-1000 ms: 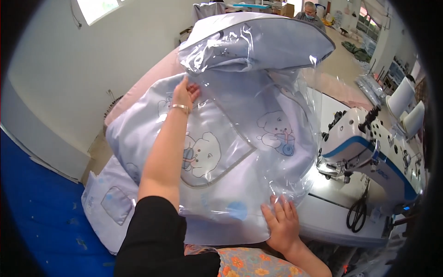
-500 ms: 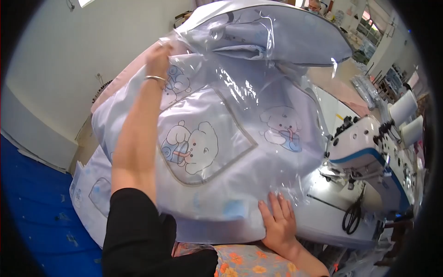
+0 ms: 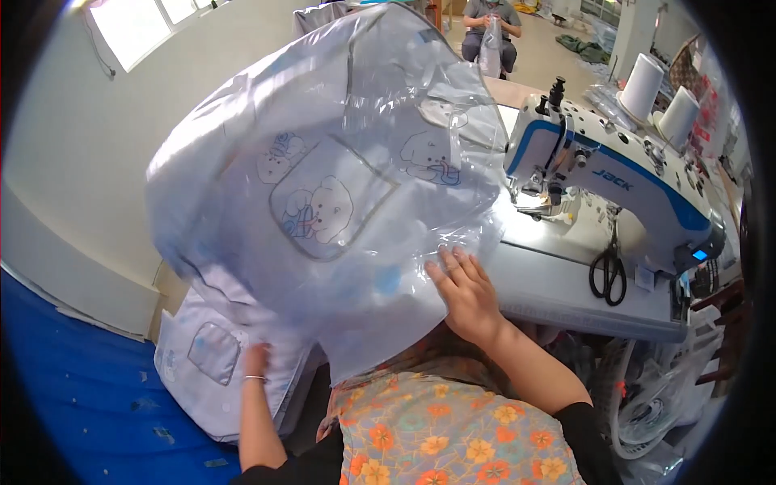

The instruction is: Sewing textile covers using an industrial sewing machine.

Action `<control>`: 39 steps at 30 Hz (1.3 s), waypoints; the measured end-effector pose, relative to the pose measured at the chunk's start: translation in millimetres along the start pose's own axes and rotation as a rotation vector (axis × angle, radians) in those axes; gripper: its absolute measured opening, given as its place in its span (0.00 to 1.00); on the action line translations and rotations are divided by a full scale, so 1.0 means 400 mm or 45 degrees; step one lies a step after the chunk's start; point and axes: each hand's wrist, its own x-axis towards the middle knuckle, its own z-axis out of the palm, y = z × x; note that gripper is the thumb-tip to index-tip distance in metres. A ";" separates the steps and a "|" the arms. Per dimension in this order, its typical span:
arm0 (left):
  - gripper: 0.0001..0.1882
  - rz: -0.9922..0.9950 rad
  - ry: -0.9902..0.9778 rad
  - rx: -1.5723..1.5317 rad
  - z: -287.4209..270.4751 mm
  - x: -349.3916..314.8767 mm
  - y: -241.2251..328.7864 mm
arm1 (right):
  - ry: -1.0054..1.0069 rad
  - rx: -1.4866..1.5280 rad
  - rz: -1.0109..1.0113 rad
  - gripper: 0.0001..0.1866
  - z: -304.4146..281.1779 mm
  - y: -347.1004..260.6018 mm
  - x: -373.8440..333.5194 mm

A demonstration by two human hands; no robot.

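A large pale lavender fabric piece [image 3: 267,226] with a clear, shiny plastic layer spreads in front of me. Cartoon puppies and a pocket-like panel [image 3: 331,202] with grey trim mark its middle. My right hand [image 3: 467,297] lies on its near right part, open, fingers stretched out flat. Low on the left, my left hand [image 3: 257,362], a bracelet at its wrist, is beside the fabric's hanging edge and over a second pale piece [image 3: 202,380] with a small outlined panel. Motion smears the left fingers, so their grip is unclear.
A white and blue sewing machine [image 3: 598,166] stands at right, its lamp lit. Black scissors [image 3: 608,275] lie on its table, and thread cones [image 3: 643,87] stand behind. A basket of plastic [image 3: 638,404] is below. Blue sheeting [image 3: 81,388] covers the left floor. Another person [image 3: 491,32] sits at the back.
My left hand has come from the fabric's far edge down to the near left. The fabric's raised far flap has swung over to the left. My right hand stays on the near right part.
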 end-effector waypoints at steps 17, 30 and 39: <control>0.23 0.482 1.029 -0.184 -0.729 0.158 0.505 | -0.116 -0.019 0.025 0.40 0.012 -0.056 -0.064; 0.29 1.024 0.748 -0.432 -0.330 0.095 0.539 | -0.185 0.835 0.577 0.11 -0.230 -0.024 0.273; 0.31 0.935 0.705 -0.554 -0.319 0.087 0.539 | 0.139 1.110 0.735 0.16 -0.008 0.116 0.516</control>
